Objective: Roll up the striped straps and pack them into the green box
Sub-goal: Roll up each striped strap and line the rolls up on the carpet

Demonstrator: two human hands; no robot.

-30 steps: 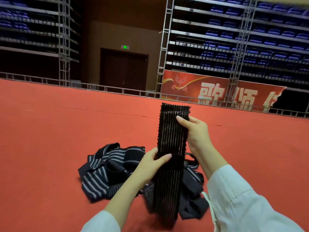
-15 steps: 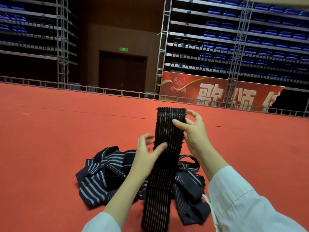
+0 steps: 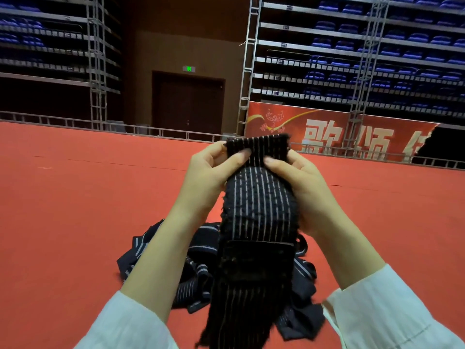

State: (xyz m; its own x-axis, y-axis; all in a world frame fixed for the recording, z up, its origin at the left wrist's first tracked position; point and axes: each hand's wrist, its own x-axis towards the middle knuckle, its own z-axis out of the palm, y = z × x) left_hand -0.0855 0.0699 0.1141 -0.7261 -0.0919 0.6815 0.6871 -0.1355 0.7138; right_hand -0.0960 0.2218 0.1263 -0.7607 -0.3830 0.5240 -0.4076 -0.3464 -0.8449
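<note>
The strap (image 3: 259, 202) is pinched at its folded top by the left hand (image 3: 208, 177) and right hand (image 3: 302, 187); rolling is begun, and tight turns are likely needed next.

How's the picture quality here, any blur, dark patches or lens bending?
Head view: red floor evenly lit, stands dim; the striped strap is sharp where the left hand and right hand pinch its top, yet its lower end near the lens turns dark and soft; scaffold towers lean, wide-angle distortion.

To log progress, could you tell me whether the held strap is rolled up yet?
Hardly: the strap hangs unrolled; left hand and right hand pinch only its folded top end.
</note>
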